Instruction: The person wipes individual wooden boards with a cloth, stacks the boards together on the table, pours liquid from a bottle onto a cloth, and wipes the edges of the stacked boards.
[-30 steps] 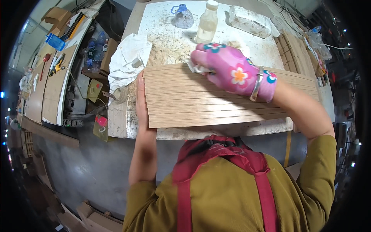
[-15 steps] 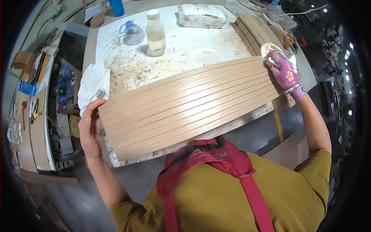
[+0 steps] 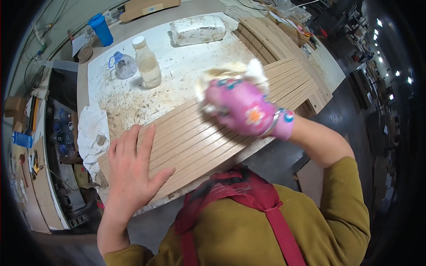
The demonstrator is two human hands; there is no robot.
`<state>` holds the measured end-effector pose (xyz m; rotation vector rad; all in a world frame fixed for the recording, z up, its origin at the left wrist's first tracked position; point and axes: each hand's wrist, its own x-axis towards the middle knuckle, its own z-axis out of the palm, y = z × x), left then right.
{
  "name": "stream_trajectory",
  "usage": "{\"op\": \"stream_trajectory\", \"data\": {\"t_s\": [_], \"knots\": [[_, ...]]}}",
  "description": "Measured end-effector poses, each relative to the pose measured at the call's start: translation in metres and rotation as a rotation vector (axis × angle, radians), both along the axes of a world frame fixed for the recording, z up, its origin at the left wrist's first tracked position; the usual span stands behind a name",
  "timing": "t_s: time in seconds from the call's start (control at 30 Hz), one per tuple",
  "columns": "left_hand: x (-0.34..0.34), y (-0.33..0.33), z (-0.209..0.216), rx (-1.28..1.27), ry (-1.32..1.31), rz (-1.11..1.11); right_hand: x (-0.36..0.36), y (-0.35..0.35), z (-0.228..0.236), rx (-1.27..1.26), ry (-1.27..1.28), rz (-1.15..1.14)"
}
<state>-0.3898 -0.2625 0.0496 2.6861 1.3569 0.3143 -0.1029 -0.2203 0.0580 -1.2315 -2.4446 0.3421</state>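
A long grooved wooden panel [image 3: 195, 146] lies slanted across the table in front of me, its far right end resting by stacked boards. My bare left hand [image 3: 135, 166] is spread flat on the panel's left part, thumb apart from the fingers. In a pink flowered glove, my right hand [image 3: 242, 106] is closed on a whitish cloth [image 3: 255, 73] and presses it against the middle of the panel. Motion blurs the glove and cloth somewhat. A crumpled white cloth [image 3: 93, 135] with a small grey block [image 3: 101, 139] on it lies left of my left hand.
Beyond the panel stand a capped bottle of cloudy liquid [image 3: 147, 64] and a clear jug with a blue handle [image 3: 124, 66]. A wrapped white block [image 3: 198, 31] lies farther back. Stacked boards [image 3: 270, 40] occupy the right; a blue cup [image 3: 102, 31] stands far left.
My right hand has swept the cloth leftward from the panel's right end to its middle. My left hand has left the panel's left edge and now lies flat on top. The view has shifted.
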Motion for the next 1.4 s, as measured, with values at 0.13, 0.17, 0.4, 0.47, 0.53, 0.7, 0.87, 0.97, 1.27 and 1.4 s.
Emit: {"op": "stream_trajectory", "data": {"t_s": [0.13,0.17,0.4,0.47,0.53,0.7,0.87,0.97,1.27,1.4], "knots": [[-0.003,-0.015,0.002,-0.025,-0.013,0.013,0.044,0.006,-0.001,-0.008,-0.076,-0.175],[0.001,-0.015,0.003,-0.036,-0.018,-0.001,0.066,0.003,0.009,-0.029,-0.19,-0.409],[0.006,-0.039,0.007,-0.105,-0.019,0.01,0.032,-0.034,0.008,-0.205,-0.01,-0.105],[0.004,-0.038,0.01,-0.158,-0.03,-0.02,0.062,-0.038,0.008,-0.131,-0.033,-0.115],[-0.001,-0.036,0.019,-0.214,-0.039,-0.032,0.088,-0.042,0.018,-0.164,-0.075,-0.26],[-0.006,0.013,0.038,-0.491,-0.178,-0.18,0.091,-0.046,0.038,-0.554,0.123,-0.373],[0.012,0.048,0.017,-0.648,-0.096,-0.301,0.078,-0.059,0.026,-0.173,0.01,-0.183],[0.024,0.06,0.017,-0.882,-0.041,-0.247,0.102,-0.062,0.017,-0.098,-0.152,-0.37],[0.019,0.056,-0.001,-0.767,-0.099,-0.316,0.048,-0.052,0.038,-0.358,0.179,-0.106],[0.018,0.052,0.002,-0.784,-0.082,-0.29,0.055,-0.058,0.027,-0.147,-0.138,-0.221]]}}
